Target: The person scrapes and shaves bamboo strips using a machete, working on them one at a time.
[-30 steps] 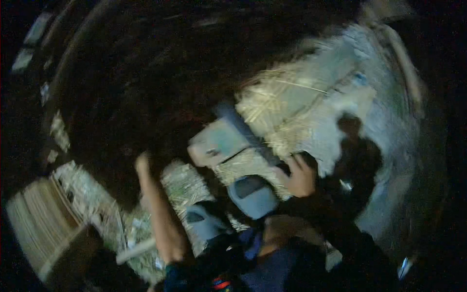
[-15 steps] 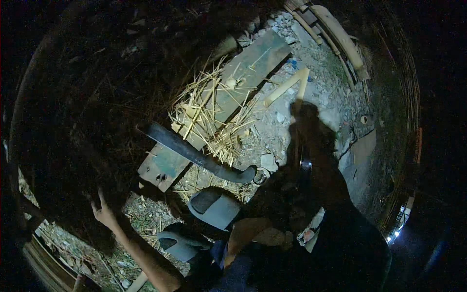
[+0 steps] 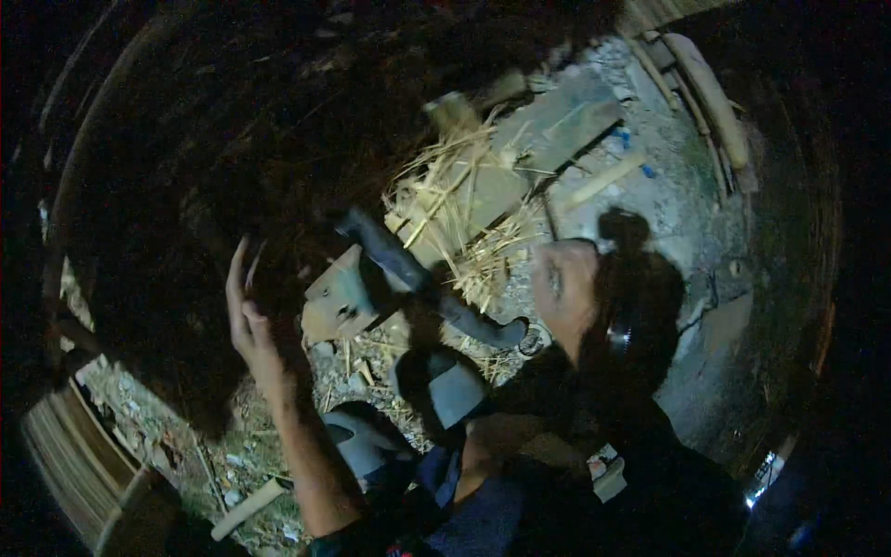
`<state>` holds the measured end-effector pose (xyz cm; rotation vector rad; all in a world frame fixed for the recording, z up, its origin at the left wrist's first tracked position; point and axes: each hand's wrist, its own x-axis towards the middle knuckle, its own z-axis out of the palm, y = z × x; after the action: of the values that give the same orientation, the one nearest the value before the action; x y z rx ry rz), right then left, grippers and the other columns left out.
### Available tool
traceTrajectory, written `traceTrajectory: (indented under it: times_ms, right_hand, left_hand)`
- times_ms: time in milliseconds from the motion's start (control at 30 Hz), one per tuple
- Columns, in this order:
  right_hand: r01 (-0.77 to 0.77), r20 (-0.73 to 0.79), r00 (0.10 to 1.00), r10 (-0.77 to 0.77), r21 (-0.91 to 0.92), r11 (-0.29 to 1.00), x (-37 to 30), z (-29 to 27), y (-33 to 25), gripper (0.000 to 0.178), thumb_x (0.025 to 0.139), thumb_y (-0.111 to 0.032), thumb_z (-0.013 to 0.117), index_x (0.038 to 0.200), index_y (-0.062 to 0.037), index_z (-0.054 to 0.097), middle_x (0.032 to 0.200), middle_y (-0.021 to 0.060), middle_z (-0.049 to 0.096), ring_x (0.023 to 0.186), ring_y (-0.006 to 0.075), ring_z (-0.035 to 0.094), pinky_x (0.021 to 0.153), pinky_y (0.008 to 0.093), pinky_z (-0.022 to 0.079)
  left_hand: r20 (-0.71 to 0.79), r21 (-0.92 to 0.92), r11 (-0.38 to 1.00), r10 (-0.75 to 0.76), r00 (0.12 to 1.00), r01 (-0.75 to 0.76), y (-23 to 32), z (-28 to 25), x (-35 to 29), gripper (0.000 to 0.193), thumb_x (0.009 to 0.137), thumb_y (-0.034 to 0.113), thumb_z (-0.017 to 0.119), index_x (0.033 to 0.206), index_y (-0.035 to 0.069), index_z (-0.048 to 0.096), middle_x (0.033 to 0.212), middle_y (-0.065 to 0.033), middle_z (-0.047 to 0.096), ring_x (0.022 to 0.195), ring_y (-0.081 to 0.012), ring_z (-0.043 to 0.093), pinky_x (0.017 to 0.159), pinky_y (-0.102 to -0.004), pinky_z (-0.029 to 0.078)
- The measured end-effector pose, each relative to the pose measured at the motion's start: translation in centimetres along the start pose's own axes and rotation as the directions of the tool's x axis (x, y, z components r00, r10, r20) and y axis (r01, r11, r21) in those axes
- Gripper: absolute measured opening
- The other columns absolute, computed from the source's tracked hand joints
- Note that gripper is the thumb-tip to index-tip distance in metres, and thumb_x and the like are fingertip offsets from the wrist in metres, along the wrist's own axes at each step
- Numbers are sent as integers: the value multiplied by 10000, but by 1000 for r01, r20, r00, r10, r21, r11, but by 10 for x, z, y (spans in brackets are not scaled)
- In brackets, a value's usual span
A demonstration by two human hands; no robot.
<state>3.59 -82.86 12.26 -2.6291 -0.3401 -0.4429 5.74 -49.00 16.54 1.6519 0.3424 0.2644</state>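
Note:
My left hand is raised at the left with its fingers stretched out, holding nothing. My right hand is smeared by motion, right of the plank; its fingers cannot be made out. Between the hands a long dark curved knife, like a machete, lies across the lower end of a wooden plank. Its handle end points right, beside a small ring-like thing. A heap of pale split strips and shavings covers the plank's middle. Beyond my right hand a pale flat stick lies on the ground.
My feet in grey clogs stand close below the knife. Long poles lie at the far right. A pale stick is at the lower left. Gravel covers the lit ground, and deep shadow hides the upper left.
The view has shifted, so the scene sits further right and slightly lower. My left hand has risen. My right hand, dark before, is now lit, and one pale strip beside it no longer shows.

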Motion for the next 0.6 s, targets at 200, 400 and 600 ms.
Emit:
traceTrajectory:
  times_ms: [200, 400, 600]
  right_hand:
    - [396, 97, 899, -427, 236, 887, 18, 42, -68, 375, 724, -217, 795, 1009, -20, 653, 1070, 111, 587, 1055, 314, 563, 857, 404, 476]
    - [-292, 486, 845, 225, 65, 954, -40, 46, -62, 802, 709, -306, 823, 1340, -44, 404, 1171, 250, 477, 1037, 435, 513, 854, 502, 442]
    - [-336, 630, 736, 249, 20, 942, -78, 47, -44, 737, 708, -146, 799, 1306, -14, 389, 1002, 287, 568, 879, 495, 578, 752, 538, 466]
  left_hand:
    - [258, -723, 639, -103, 961, 263, 24, 17, 6, 693, 960, 624, 339, 1313, 44, 476, 1192, -153, 551, 994, -272, 603, 941, -467, 475]
    - [-265, -543, 782, 186, 946, -306, 6, -24, -17, 285, 1000, 360, 369, 951, 91, 452, 867, -63, 491, 789, -204, 452, 767, -362, 412]
    - [-248, -539, 785, 197, 948, -304, -8, -1, -23, 610, 912, 701, 377, 874, 94, 412, 809, -61, 445, 803, -202, 459, 776, -363, 409]
